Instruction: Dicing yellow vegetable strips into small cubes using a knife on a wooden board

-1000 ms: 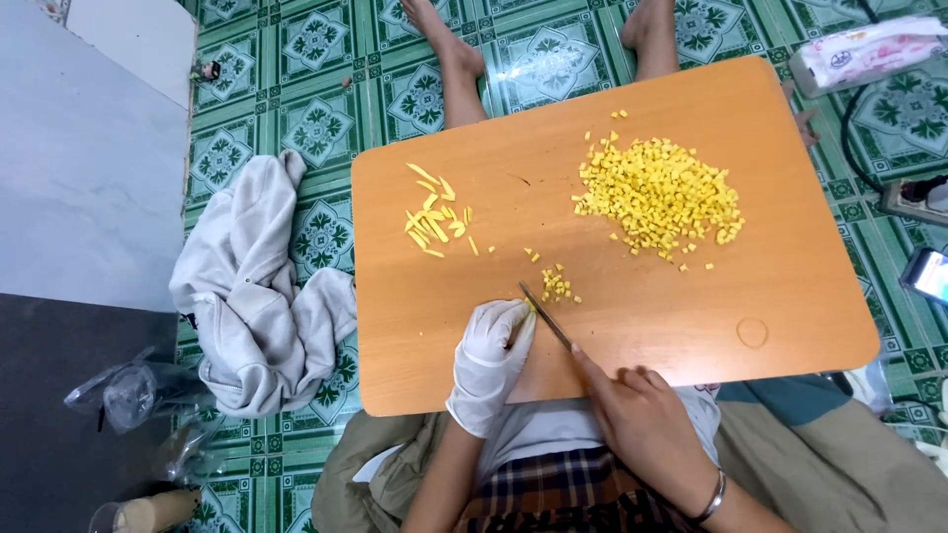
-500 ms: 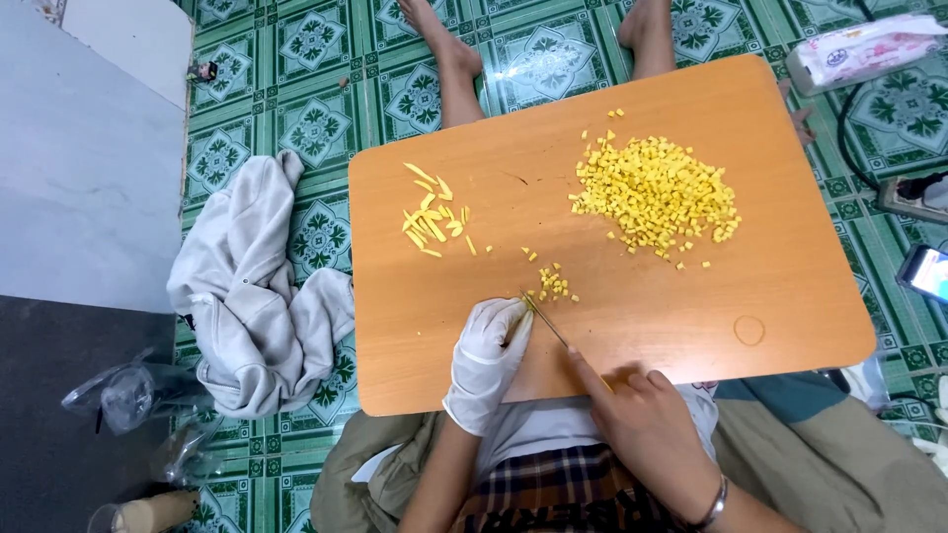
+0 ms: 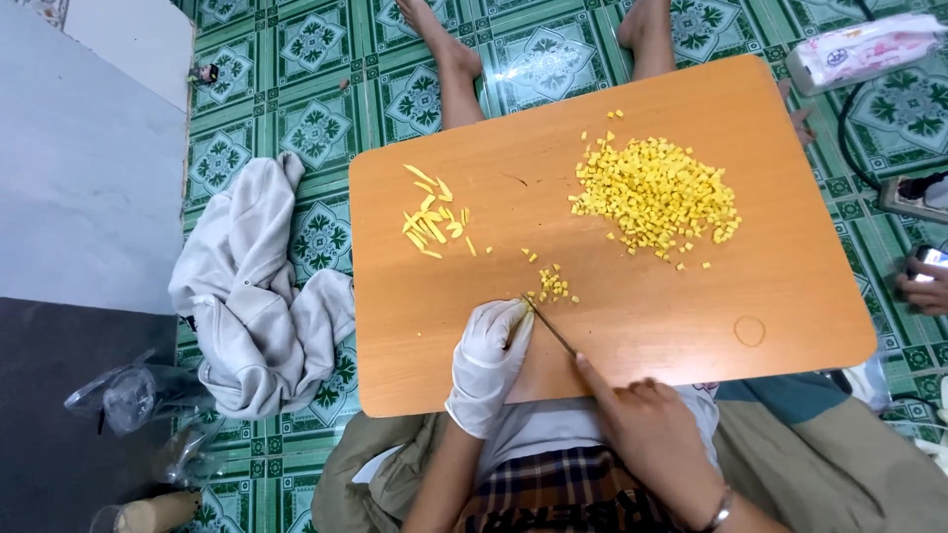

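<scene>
My left hand [image 3: 486, 360], in a white glove, rests on the near part of the wooden table [image 3: 770, 286], fingers bunched by the knife tip. My right hand [image 3: 647, 429] grips a knife [image 3: 549, 327] whose blade points at a small cluster of yellow diced bits [image 3: 553, 284]. A large heap of yellow cubes [image 3: 657, 194] lies at the far right of the table. Yellow strips [image 3: 433, 216] lie at the far left. Whether the gloved fingers pinch a piece is hidden.
A grey garment [image 3: 257, 296] lies crumpled on the green patterned tile floor left of the table. Another person's bare legs [image 3: 449, 59] stand beyond the far edge. A tissue pack [image 3: 859, 47], a cable and a phone [image 3: 928, 259] lie to the right.
The view has shifted slightly. Both hands and the knife stay at the small cluster near the table's front edge, with the blade working there.
</scene>
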